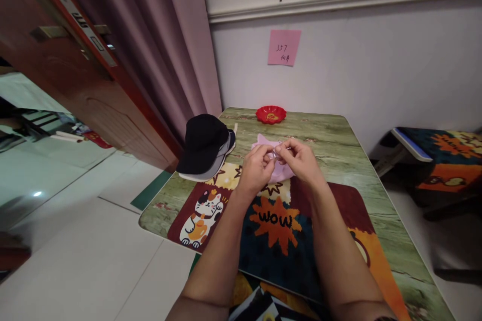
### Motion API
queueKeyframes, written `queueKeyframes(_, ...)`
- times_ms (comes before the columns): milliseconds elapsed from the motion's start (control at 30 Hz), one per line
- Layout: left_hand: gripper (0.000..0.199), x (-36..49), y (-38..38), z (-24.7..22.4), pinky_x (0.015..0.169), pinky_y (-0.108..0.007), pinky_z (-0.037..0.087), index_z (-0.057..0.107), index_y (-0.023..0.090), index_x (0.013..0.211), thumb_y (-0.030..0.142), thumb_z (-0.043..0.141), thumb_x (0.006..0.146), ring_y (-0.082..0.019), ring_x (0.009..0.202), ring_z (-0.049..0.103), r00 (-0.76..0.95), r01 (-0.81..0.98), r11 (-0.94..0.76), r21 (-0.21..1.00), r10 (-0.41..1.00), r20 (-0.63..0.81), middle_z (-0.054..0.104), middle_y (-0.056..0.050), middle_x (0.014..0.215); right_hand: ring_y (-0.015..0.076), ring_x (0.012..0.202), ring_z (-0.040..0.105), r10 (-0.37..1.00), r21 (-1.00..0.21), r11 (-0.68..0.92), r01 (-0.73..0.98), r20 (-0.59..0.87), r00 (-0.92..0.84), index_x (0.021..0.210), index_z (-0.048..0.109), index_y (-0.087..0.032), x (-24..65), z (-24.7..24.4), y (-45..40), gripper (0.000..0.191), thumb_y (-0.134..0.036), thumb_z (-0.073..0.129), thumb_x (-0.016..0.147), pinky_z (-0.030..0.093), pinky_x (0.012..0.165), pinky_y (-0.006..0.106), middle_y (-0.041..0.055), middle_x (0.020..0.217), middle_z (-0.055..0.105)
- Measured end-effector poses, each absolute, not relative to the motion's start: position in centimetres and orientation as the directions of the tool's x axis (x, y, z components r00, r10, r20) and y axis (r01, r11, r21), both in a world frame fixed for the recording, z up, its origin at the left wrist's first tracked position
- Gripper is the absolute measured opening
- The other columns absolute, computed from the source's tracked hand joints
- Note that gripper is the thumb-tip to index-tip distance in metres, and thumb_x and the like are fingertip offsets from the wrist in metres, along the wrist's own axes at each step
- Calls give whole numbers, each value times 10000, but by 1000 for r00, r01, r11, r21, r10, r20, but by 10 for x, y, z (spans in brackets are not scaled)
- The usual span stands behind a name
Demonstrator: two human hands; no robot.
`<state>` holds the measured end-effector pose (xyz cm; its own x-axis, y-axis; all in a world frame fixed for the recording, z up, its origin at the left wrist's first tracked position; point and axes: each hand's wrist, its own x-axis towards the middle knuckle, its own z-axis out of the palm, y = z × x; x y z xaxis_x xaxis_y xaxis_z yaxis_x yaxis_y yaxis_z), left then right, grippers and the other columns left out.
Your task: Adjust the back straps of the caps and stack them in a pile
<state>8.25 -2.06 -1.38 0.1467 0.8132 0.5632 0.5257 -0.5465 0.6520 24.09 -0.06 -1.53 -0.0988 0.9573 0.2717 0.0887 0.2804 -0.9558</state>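
Fingertips of both hands meet over a pink dish [281,173] with a pointed ear-like corner, much of it hidden beneath them. My left hand [256,166] is closed, pinching one side of a small shiny metal piece [274,154]. On the other side my right hand [300,159] pinches the same piece between thumb and fingers. It is too small to tell its exact kind; it looks silvery. The dish rests at the far edge of a colourful mat [273,253] printed with a cat and the word WOW.
Stacked caps [205,143], a black one on top, lie at the table's left edge. A red scalloped dish [271,115] stands at the back of the green wood-look table [320,133]. A pink note [284,47] is on the wall. Left are a curtain and an open door [113,95].
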Motion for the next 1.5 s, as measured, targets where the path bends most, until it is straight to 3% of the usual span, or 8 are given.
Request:
queueKeyframes(267,224,84,-21,-12,702,-261,474,649,186,981,86,586,791,-137,697,570,124,549,-528,648,818,561,652,-37,929,136,669,648,975,-972,209,-103,215,-54,729,585,-200,237,-16,0,202,-353,716,746,567,663,284,18,844,670)
queueKeyframes(500,211,85,-21,-13,706,-256,470,648,184,976,77,584,806,-150,748,580,173,569,-563,600,795,581,645,-39,915,140,644,614,964,-963,260,64,255,-76,712,577,-204,243,-21,5,132,-264,695,713,541,667,297,15,805,677)
queueKeyframes(800,214,86,-23,-13,700,-256,473,647,183,986,57,586,824,-149,752,579,208,590,-594,547,766,608,633,-36,890,148,638,606,951,-945,292,147,271,-146,696,595,-199,248,-15,1,146,-292,700,738,471,627,274,13,733,671)
queueKeyframes(1067,173,83,-21,-14,768,-269,508,668,190,979,92,595,856,-155,841,598,219,503,-628,593,757,616,625,-59,1003,152,642,607,943,-966,257,41,242,-228,738,658,-188,256,-19,3,242,-395,783,728,480,631,285,22,714,681)
queueKeyframes(1300,161,81,-22,-13,751,-280,491,701,191,960,108,622,848,-163,822,591,206,536,-608,585,767,608,621,-42,888,147,622,606,940,-962,269,44,252,-230,724,691,-175,256,-19,4,290,-432,824,702,477,592,271,26,679,683)
queueKeyframes(1400,188,81,-21,-16,745,-275,489,699,196,970,96,620,832,-157,800,602,196,487,-581,652,800,567,668,-30,853,148,634,622,944,-967,254,-2,248,-217,762,698,-177,254,-18,3,307,-436,839,679,501,607,273,24,705,697)
queueKeyframes(1500,216,83,-19,-19,686,-251,498,695,188,995,105,616,812,-134,715,604,138,356,-486,799,872,469,668,-13,789,147,635,628,942,-962,272,-15,270,-198,805,712,-179,253,-16,3,309,-429,840,677,512,615,278,25,726,710)
